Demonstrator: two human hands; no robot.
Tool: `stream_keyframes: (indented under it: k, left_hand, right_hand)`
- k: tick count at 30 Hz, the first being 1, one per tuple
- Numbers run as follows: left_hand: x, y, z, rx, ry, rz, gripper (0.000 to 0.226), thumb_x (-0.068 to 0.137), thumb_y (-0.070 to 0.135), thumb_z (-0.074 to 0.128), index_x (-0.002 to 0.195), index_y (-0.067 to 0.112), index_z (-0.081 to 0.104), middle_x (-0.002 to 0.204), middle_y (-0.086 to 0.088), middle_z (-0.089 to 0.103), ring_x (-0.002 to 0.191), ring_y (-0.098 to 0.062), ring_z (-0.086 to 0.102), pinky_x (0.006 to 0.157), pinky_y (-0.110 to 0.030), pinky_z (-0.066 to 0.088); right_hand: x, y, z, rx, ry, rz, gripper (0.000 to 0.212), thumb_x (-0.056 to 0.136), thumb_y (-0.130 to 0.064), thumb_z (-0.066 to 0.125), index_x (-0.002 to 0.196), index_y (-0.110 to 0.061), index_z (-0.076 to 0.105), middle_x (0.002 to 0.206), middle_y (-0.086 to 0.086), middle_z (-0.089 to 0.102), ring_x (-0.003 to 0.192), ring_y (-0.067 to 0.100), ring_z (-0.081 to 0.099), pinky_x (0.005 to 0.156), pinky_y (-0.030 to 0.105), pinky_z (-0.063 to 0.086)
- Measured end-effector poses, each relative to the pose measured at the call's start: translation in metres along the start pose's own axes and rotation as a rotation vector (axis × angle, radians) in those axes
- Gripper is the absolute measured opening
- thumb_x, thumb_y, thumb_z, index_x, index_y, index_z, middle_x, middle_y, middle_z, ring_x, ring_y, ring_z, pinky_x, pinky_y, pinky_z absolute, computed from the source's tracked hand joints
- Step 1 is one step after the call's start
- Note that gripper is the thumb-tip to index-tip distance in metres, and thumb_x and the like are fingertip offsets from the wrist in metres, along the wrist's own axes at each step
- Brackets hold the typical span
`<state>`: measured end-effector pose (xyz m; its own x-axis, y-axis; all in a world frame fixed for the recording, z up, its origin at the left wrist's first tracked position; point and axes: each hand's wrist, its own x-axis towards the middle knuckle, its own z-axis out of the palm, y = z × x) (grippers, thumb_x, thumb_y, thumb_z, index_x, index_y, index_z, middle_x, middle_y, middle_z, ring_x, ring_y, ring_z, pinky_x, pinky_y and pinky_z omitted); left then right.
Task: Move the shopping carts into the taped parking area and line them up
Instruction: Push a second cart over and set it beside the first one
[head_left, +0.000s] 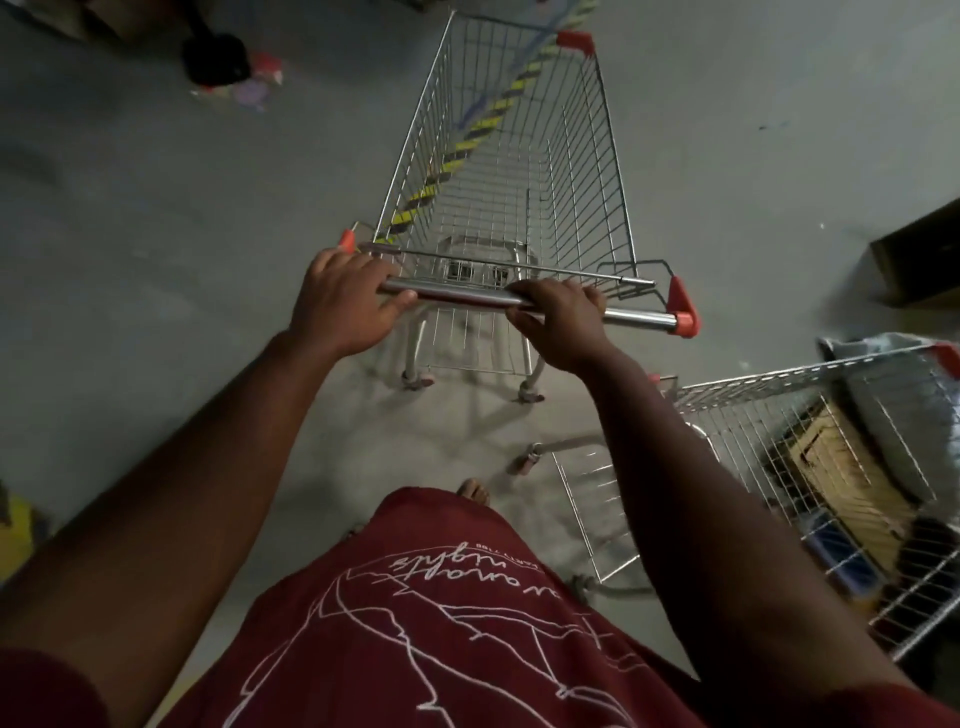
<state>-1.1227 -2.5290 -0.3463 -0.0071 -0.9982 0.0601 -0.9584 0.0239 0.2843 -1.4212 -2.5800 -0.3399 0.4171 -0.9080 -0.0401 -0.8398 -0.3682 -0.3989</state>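
In the head view, your left hand (343, 301) and right hand (558, 319) both curl round the handle bar (467, 295) of the empty shopping cart (519, 171), each grip wrapped firmly on the steel tube. The cart stretches straight ahead of your grip, its basket over the grey floor (156, 208). Through the wire mesh you can see a yellow-and-black striped tape line (467, 140) running away from your left grip toward the cart's far end, so the cart seems to sit over the edge of the parking area rather than squared inside it. By that reading, this cart is mid-push and not yet lined up.

Behind and to the right of your right grip stands a second cart (810, 467), loaded with a box and other goods; it looks left to move. It sits near your right arm, so swinging wide could clip it. A dark box (919, 260) lies further right, and blurred clutter (228, 67) sits ahead to the left.
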Motion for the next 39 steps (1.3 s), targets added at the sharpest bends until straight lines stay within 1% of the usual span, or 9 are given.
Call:
stream_keyframes:
  k: [9, 12, 15, 17, 19, 21, 27, 33, 39]
  left_hand:
    - [-0.116, -0.077, -0.027, -0.059, 0.095, -0.172, 0.053, 0.091, 0.066, 0.047, 0.11, 0.021, 0.069, 0.109, -0.003, 0.072, 0.135, -0.033, 0.053, 0.113, -0.041, 0.031]
    - [-0.164, -0.102, -0.032, -0.082, 0.167, -0.262, 0.05, 0.089, 0.065, 0.052, 0.105, 0.021, 0.07, 0.104, -0.003, 0.072, 0.135, -0.033, 0.053, 0.114, -0.042, 0.032]
    - [-0.212, -0.127, -0.038, -0.116, 0.211, -0.351, 0.048, 0.088, 0.064, 0.054, 0.102, 0.021, 0.069, 0.103, -0.002, 0.072, 0.142, -0.035, 0.048, 0.112, -0.041, 0.03]
    - [-0.246, -0.141, -0.041, -0.116, 0.22, -0.38, 0.047, 0.086, 0.065, 0.055, 0.101, 0.022, 0.068, 0.102, 0.0, 0.072, 0.145, -0.036, 0.045, 0.112, -0.039, 0.028]
    - [-0.281, -0.152, -0.043, -0.123, 0.243, -0.41, 0.051, 0.081, 0.069, 0.058, 0.1, 0.023, 0.067, 0.099, 0.002, 0.071, 0.143, -0.036, 0.048, 0.112, -0.039, 0.028]
    - [-0.313, -0.159, -0.044, -0.128, 0.265, -0.454, 0.055, 0.075, 0.07, 0.062, 0.102, 0.022, 0.068, 0.1, 0.003, 0.071, 0.144, -0.035, 0.047, 0.111, -0.036, 0.027]
    - [-0.42, -0.164, -0.05, -0.065, 0.369, -0.572, 0.058, 0.072, 0.068, 0.071, 0.103, 0.02, 0.073, 0.097, -0.001, 0.074, 0.135, -0.04, 0.055, 0.11, -0.046, 0.038]
    - [-0.54, -0.129, -0.047, 0.007, 0.533, -0.783, 0.062, 0.077, 0.081, 0.063, 0.094, 0.021, 0.072, 0.092, 0.002, 0.074, 0.125, -0.034, 0.063, 0.105, -0.038, 0.036]
    - [-0.68, -0.081, -0.043, 0.026, 0.55, -0.97, 0.055, 0.079, 0.074, 0.066, 0.096, 0.021, 0.071, 0.097, -0.003, 0.077, 0.14, -0.033, 0.053, 0.11, -0.05, 0.038]
  right_hand:
    - [-0.02, -0.105, 0.05, -0.033, -0.053, -0.143, 0.06, 0.091, -0.064, 0.04, 0.132, -0.03, 0.067, 0.121, -0.006, 0.071, 0.117, 0.028, 0.06, 0.102, 0.044, 0.029]
    - [-0.026, -0.142, 0.056, 0.091, -0.196, -0.218, 0.054, 0.093, -0.06, 0.057, 0.138, -0.031, 0.064, 0.126, -0.011, 0.07, 0.121, 0.02, 0.062, 0.11, 0.046, 0.035]
    - [-0.026, -0.156, 0.05, 0.453, -0.433, -0.186, 0.047, 0.097, -0.033, 0.075, 0.141, -0.023, 0.062, 0.125, -0.007, 0.074, 0.117, 0.009, 0.07, 0.107, 0.036, 0.054]
    - [-0.032, -0.168, 0.056, 0.24, -0.355, -0.244, 0.041, 0.098, -0.041, 0.072, 0.136, -0.028, 0.065, 0.111, -0.009, 0.077, 0.104, 0.012, 0.074, 0.092, 0.034, 0.057]
    - [-0.044, -0.183, 0.073, -0.047, -0.199, -0.368, 0.036, 0.097, -0.056, 0.064, 0.122, -0.031, 0.072, 0.096, -0.008, 0.075, 0.092, 0.019, 0.071, 0.078, 0.033, 0.046]
    - [-0.055, -0.203, 0.089, -0.064, -0.138, -0.465, 0.042, 0.095, -0.064, 0.055, 0.115, -0.032, 0.074, 0.092, -0.007, 0.075, 0.086, 0.021, 0.07, 0.074, 0.034, 0.042]
    - [-0.093, -0.266, 0.126, -0.057, -0.104, -0.694, 0.048, 0.094, -0.068, 0.051, 0.113, -0.031, 0.074, 0.093, -0.005, 0.075, 0.088, 0.023, 0.071, 0.074, 0.038, 0.05]
    - [-0.157, -0.306, 0.166, -0.006, -0.087, -0.893, 0.05, 0.098, -0.071, 0.049, 0.113, -0.03, 0.074, 0.098, -0.004, 0.076, 0.092, 0.026, 0.072, 0.08, 0.044, 0.053]
    - [-0.258, -0.354, 0.194, 0.016, -0.145, -1.049, 0.047, 0.097, -0.067, 0.055, 0.112, -0.027, 0.075, 0.102, -0.002, 0.078, 0.095, 0.027, 0.073, 0.086, 0.046, 0.053]
